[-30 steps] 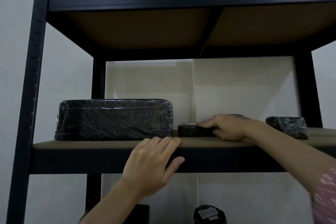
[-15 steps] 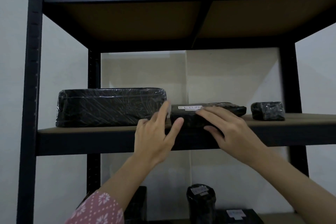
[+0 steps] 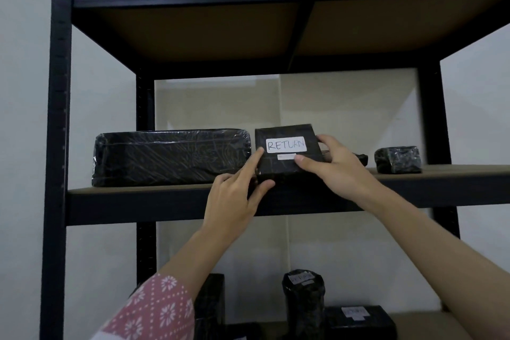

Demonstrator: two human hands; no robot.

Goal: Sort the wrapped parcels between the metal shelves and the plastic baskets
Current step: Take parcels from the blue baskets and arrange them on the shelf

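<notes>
We judge sorting unfinished: our right hand [image 3: 335,171] and left hand [image 3: 234,199] grasp the flat black film-wrapped parcel labelled RETURN [image 3: 287,153], tilted on the black metal shelf [image 3: 165,203]; other parcels remain, no baskets visible.

Only the person's arms show from where I stand. The left sleeve [image 3: 154,309] is pink cloth printed with small white flowers and dotted white lines (a criss-cross sort of pattern), ending below the elbow. The right forearm [image 3: 430,240] is bare, no watch or rings visible.
</notes>
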